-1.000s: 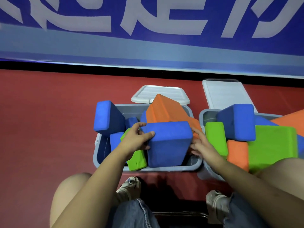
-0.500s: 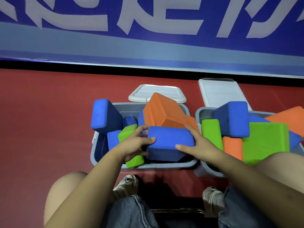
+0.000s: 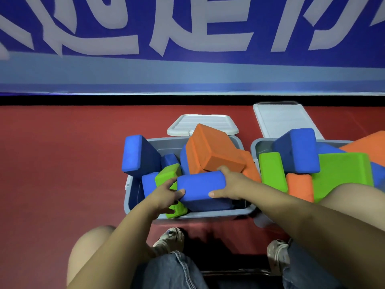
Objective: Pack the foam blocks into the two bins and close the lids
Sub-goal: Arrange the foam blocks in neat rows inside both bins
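Note:
Two grey bins stand side by side on the red floor. The left bin (image 3: 133, 197) holds a heap of blue, green and orange foam blocks; a large orange block (image 3: 212, 151) sticks up at its back. Both hands grip one blue block (image 3: 200, 186) lying across the near part of that bin: my left hand (image 3: 164, 195) on its left end, my right hand (image 3: 231, 186) on its right end. A green block (image 3: 168, 174) sits under my left hand. The right bin (image 3: 257, 147) is piled above its rim with blue, green and orange blocks.
Two white lids lie on the floor behind the bins: one (image 3: 200, 124) behind the left bin, one (image 3: 281, 119) behind the right. A blue block (image 3: 137, 155) leans over the left bin's far-left rim. My knees and shoes are close below the bins. A blue banner wall stands behind.
The blue block has been turned flat and lowered into the near part of the left bin. My right hand moved from its far side onto its right end.

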Action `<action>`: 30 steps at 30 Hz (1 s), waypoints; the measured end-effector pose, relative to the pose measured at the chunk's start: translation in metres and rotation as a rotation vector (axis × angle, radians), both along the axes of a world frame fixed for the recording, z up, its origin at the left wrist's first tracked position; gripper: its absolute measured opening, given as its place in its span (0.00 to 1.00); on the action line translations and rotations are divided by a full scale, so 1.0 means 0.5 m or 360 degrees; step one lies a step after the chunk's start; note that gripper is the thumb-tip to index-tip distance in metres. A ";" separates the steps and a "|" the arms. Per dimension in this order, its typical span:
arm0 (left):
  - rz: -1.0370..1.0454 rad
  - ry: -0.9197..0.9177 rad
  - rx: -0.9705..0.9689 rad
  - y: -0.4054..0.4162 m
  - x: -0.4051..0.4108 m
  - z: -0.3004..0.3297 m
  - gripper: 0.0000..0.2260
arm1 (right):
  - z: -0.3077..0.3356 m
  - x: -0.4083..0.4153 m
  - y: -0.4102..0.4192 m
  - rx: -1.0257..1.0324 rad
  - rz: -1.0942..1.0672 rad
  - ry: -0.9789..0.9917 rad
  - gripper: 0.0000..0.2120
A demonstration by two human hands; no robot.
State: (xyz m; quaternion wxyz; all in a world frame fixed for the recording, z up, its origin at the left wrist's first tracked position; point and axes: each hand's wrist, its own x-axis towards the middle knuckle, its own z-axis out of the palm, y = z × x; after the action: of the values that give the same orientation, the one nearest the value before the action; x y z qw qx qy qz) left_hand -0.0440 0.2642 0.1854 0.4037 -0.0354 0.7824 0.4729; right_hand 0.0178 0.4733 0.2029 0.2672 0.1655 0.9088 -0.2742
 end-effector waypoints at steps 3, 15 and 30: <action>0.0235 0.0055 0.0018 -0.032 -0.022 0.041 0.24 | 0.041 0.001 -0.004 0.0171 0.0209 -0.0088 0.45; 0.0934 0.0101 0.0488 -0.055 -0.168 0.130 0.06 | 0.085 -0.231 -0.090 0.0096 0.0294 0.0150 0.36; 0.0260 0.0692 -0.0756 -0.082 -0.487 -0.096 0.37 | -0.273 -0.636 -0.177 -0.0035 -0.0294 -0.0116 0.10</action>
State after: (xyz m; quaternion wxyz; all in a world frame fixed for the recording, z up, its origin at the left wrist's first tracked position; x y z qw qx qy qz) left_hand -0.2875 0.2234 0.1375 0.1685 -0.0896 0.9332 0.3045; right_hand -0.3004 0.3850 0.0665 0.2754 0.2556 0.8763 -0.3016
